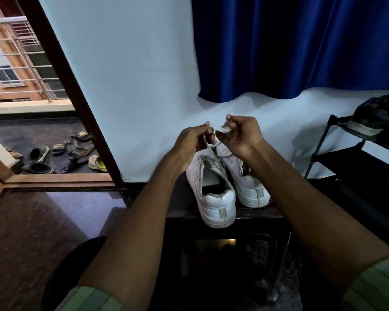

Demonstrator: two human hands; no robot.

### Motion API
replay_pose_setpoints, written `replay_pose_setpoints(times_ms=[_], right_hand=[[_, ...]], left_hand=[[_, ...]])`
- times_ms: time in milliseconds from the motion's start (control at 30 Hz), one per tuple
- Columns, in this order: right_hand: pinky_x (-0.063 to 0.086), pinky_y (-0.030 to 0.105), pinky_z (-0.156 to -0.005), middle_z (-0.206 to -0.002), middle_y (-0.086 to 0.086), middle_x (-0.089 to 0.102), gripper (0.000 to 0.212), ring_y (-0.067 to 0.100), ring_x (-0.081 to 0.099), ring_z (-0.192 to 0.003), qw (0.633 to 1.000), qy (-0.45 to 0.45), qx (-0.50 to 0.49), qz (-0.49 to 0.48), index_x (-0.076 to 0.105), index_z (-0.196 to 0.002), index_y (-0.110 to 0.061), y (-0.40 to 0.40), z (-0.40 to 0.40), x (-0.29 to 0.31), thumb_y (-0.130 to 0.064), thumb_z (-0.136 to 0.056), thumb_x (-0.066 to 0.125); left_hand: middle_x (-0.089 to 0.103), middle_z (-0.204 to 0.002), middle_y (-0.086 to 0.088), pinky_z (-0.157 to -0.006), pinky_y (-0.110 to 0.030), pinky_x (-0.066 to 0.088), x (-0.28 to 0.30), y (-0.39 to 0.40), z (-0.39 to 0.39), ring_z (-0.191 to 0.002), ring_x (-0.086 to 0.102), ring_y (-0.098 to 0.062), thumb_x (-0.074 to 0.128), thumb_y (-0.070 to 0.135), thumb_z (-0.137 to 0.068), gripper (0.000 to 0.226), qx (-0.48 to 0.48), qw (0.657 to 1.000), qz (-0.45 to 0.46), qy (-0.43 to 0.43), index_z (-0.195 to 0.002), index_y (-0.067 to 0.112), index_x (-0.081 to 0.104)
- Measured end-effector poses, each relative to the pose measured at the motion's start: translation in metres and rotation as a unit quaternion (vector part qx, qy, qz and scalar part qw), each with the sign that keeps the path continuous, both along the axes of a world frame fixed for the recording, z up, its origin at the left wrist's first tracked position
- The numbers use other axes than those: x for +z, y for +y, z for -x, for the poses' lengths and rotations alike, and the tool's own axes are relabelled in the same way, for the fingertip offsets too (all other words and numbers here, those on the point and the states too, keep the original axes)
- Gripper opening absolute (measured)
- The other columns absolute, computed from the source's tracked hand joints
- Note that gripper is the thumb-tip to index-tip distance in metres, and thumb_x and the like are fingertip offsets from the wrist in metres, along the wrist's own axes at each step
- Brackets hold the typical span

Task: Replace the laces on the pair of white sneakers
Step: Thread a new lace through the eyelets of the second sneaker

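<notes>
Two white sneakers stand side by side on a dark low table, heels toward me. The left sneaker has a grey-white lace rising from its eyelets. My left hand is shut on that lace, pinching it above the shoe. My right hand hovers over the right sneaker and holds another part of the lace, bunched between thumb and fingers. The toes of both shoes are hidden behind my hands.
A pale wall and a blue curtain are behind the table. A black shoe rack with dark shoes stands at the right. An open doorway at the left shows sandals on a balcony floor. A dark glossy floor lies below.
</notes>
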State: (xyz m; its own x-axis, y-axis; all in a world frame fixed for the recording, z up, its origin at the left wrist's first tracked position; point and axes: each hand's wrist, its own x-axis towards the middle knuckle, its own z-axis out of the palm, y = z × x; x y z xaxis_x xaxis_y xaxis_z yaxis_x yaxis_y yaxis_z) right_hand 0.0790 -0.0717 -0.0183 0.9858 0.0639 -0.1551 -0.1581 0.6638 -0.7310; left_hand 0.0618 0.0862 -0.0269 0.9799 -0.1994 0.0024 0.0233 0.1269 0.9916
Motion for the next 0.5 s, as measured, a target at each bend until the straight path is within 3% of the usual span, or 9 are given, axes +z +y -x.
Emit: replay_pose_setpoints(times_ms=[67, 133, 167, 200, 300, 400, 433, 467, 500], right_hand=[[0.045, 0.031, -0.060, -0.054, -0.003, 0.039, 0.017, 0.015, 0.035, -0.050, 0.979, -0.017, -0.032, 0.202, 0.062, -0.082, -0.009, -0.003, 0.001, 0.006, -0.008, -0.096, 0.052], [0.039, 0.028, -0.053, -0.048, -0.006, 0.044, 0.025, 0.016, 0.037, -0.051, 0.883, -0.082, -0.019, 0.462, 0.072, -0.077, -0.008, -0.008, 0.006, 0.012, -0.020, -0.096, 0.061], [0.037, 0.026, -0.051, -0.046, -0.009, 0.045, 0.034, 0.014, 0.037, -0.050, 0.840, -0.111, 0.012, 0.531, 0.075, -0.074, -0.009, -0.009, 0.010, 0.016, -0.032, -0.097, 0.065], [0.036, 0.025, -0.050, -0.046, -0.009, 0.043, 0.042, 0.013, 0.036, -0.050, 0.825, -0.126, 0.051, 0.548, 0.075, -0.070, -0.011, -0.012, 0.011, 0.018, -0.042, -0.096, 0.067], [0.040, 0.030, -0.062, -0.064, -0.001, 0.047, 0.037, 0.013, 0.040, -0.059, 0.908, -0.133, 0.080, 0.390, 0.063, -0.071, -0.017, -0.011, 0.013, 0.020, -0.044, -0.095, 0.068], [0.049, 0.035, -0.090, -0.089, 0.004, 0.069, 0.042, 0.016, 0.062, -0.088, 0.993, -0.101, 0.015, 0.064, 0.052, -0.075, -0.017, -0.011, 0.008, 0.020, -0.043, -0.108, 0.048], [0.052, 0.035, -0.088, -0.083, 0.005, 0.067, 0.046, 0.018, 0.063, -0.083, 0.995, -0.080, 0.004, -0.055, 0.047, -0.071, -0.017, -0.012, 0.006, 0.019, -0.042, -0.110, 0.043], [0.053, 0.032, -0.076, -0.070, 0.003, 0.057, 0.049, 0.017, 0.055, -0.066, 0.992, -0.057, 0.000, -0.116, 0.041, -0.068, -0.018, -0.013, 0.004, 0.016, -0.041, -0.111, 0.041], [0.047, 0.027, -0.058, -0.062, 0.000, 0.042, 0.049, 0.015, 0.038, -0.054, 0.995, -0.041, -0.005, -0.094, 0.038, -0.066, -0.019, -0.012, 0.004, 0.015, -0.039, -0.111, 0.041]], left_hand=[[0.062, -0.071, -0.005, -0.077, -0.027, 0.053, 0.000, -0.002, 0.001, -0.069, 0.061, -0.018, 0.053, 0.023, -0.106, 0.036, 0.003, 1.000, -0.007, -0.003, -0.073, 0.015, 0.061], [0.062, -0.068, -0.003, -0.076, -0.028, 0.053, -0.001, -0.004, 0.001, -0.067, 0.060, -0.018, 0.055, 0.023, -0.105, 0.035, 0.028, 0.999, -0.026, -0.014, -0.071, 0.015, 0.061], [0.061, -0.067, -0.002, -0.075, -0.028, 0.052, -0.001, -0.004, 0.000, -0.066, 0.059, -0.017, 0.055, 0.024, -0.104, 0.036, 0.047, 0.998, -0.034, -0.020, -0.070, 0.016, 0.061], [0.061, -0.065, -0.001, -0.074, -0.029, 0.051, -0.001, -0.004, -0.001, -0.064, 0.059, -0.016, 0.055, 0.025, -0.103, 0.036, 0.065, 0.997, -0.034, -0.024, -0.069, 0.016, 0.060], [0.062, -0.065, 0.003, -0.080, -0.031, 0.048, 0.000, -0.002, -0.004, -0.062, 0.059, -0.013, 0.055, 0.024, -0.105, 0.036, 0.079, 0.997, 0.011, -0.018, -0.069, 0.018, 0.060], [0.066, -0.073, 0.002, -0.082, -0.031, 0.048, 0.000, 0.001, -0.006, -0.070, 0.063, -0.013, 0.053, 0.030, -0.107, 0.037, 0.068, 0.997, 0.016, -0.021, -0.071, 0.022, 0.059], [0.067, -0.075, 0.001, -0.080, -0.029, 0.047, 0.001, 0.002, -0.006, -0.072, 0.063, -0.014, 0.052, 0.032, -0.107, 0.037, 0.071, 0.997, 0.005, -0.022, -0.071, 0.022, 0.058], [0.067, -0.076, 0.000, -0.078, -0.028, 0.046, 0.001, 0.002, -0.005, -0.074, 0.063, -0.015, 0.052, 0.032, -0.107, 0.037, 0.077, 0.997, -0.006, -0.025, -0.072, 0.022, 0.058], [0.068, -0.077, 0.000, -0.079, -0.030, 0.045, 0.000, 0.002, -0.005, -0.077, 0.063, -0.016, 0.053, 0.032, -0.107, 0.037, 0.082, 0.996, -0.023, -0.032, -0.072, 0.021, 0.059]])
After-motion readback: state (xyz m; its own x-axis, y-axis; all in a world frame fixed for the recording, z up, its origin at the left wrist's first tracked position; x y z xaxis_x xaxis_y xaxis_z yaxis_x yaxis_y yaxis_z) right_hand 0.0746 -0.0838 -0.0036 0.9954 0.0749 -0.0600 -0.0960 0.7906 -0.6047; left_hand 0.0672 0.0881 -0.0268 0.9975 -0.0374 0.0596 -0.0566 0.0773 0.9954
